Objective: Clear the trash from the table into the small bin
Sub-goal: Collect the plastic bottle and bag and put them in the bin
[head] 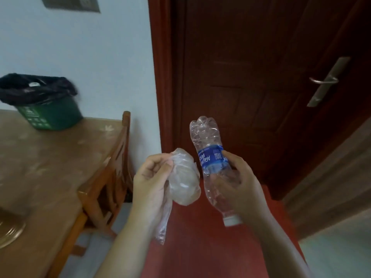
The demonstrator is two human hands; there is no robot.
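My right hand grips a clear, crumpled plastic water bottle with a blue label, held upside down so its white cap points toward me. My left hand holds a crumpled clear plastic bag, a strip of which hangs below my wrist. Both hands are off the table's right side, in front of the door. The small green bin, lined with a black bag, stands at the far edge of the brown table, to my upper left.
A wooden chair is pushed against the table's right side, between my hands and the bin. A dark red door with a metal handle is straight ahead. A round metal dish lies at the table's near left.
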